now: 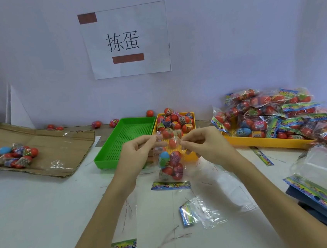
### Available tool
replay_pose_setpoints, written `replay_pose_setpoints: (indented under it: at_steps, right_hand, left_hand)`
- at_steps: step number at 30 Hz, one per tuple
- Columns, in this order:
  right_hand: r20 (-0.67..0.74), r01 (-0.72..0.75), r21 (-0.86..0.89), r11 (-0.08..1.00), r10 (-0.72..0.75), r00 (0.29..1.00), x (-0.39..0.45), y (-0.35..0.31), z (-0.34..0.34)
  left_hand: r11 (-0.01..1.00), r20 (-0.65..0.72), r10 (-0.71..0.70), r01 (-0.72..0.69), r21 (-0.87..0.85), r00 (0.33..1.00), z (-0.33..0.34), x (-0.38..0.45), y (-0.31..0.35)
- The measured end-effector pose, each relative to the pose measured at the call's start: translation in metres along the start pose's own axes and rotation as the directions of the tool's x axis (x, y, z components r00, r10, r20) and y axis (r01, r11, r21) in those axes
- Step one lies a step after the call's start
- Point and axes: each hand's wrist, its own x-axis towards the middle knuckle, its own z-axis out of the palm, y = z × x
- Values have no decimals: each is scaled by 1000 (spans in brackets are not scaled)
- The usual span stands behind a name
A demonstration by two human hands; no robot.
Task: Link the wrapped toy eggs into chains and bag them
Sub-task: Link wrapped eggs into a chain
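white table (37, 218), cardboard sheet (60, 146) left, paper sign (127, 40) on wall.

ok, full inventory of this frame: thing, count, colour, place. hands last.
clear bag of eggs: one, red and blue eggs inside, held up at centre
green tray: one, left of centre
yellow tray of loose eggs: one, beside the green tray
filled bags: a pile, right, on a yellow tray
cardboard: one sheet, brown, left, with wrapped eggs on it
paper sign: one, white, on the wall
flat bags: a stack, lower right
left hand: pinches the bag top
right hand: pinches the bag top
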Motion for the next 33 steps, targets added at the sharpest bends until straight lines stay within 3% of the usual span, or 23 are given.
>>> replay_pose_setpoints:
  at_steps: [4,9,16,33]
  right_hand:
    - [15,-24,49,999,24,1000,-1,0,-4]
    - [52,-34,91,995,30,998,-1,-1,-12]
    - [113,-40,101,994,29,993,-2,4,-18]
    - [90,5,277,961,-31,995,-2,10,-23]
  left_hand:
    - [1000,88,4,-3,-13,996,-4,1,-1]
    - [999,-7,-7,7,-37,1000,-5,1,-8]
    - [988,-16,-94,91,-124,995,-6,2,-9]
    - [996,-4,31,-31,-88,1000,-15,6,-11]
